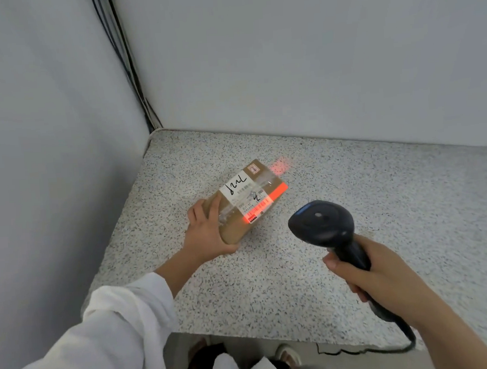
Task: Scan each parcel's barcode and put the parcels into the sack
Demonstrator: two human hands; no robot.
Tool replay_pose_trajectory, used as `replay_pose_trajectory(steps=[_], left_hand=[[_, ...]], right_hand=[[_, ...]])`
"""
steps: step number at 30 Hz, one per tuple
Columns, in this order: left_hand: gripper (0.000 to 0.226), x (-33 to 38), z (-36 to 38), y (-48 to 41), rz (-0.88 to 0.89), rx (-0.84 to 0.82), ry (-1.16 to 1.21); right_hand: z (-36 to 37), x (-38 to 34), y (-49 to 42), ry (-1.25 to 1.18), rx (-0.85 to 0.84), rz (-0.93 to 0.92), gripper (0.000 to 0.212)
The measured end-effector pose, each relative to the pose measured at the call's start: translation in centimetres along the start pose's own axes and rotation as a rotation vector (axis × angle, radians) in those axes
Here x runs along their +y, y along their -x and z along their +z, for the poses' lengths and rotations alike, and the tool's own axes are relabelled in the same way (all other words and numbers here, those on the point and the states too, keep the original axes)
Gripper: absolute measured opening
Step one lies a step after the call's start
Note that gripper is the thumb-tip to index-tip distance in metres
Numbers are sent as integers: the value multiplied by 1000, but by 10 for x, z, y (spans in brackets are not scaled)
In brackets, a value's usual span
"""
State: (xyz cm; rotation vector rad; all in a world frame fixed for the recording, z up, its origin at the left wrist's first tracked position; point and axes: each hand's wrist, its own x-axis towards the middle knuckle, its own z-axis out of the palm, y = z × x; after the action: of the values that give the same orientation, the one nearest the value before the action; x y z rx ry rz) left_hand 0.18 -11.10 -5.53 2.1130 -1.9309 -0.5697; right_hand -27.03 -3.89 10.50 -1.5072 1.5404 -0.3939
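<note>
A brown cardboard parcel (253,183) with a white label lies on the speckled table (382,203). My left hand (208,234) grips its near end. My right hand (384,275) holds a black barcode scanner (323,225) by the handle, its head aimed at the parcel from the right. A red scan light falls across the label's barcode along the parcel's right edge and spills onto the table behind it. No sack is in view.
White walls close the table at the back and left, meeting in a corner where dark cables (124,63) run down. The scanner's cord (403,340) hangs over the table's near edge. Feet on the floor show below the edge.
</note>
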Motion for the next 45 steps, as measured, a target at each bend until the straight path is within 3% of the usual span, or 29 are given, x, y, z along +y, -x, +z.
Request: replay_pose_trajectory(steps=[34,41,45], left_hand=[[125,7,3,0,-30,12,-52],[114,9,0,4,-44,72,45],[114,9,-9,3,-6,25,141]], right_hand=[[-4,9,10,-70,-27,-45,11],[0,0,12,-44,43,-16,12],[13,-12,24,-123,173,14,11]])
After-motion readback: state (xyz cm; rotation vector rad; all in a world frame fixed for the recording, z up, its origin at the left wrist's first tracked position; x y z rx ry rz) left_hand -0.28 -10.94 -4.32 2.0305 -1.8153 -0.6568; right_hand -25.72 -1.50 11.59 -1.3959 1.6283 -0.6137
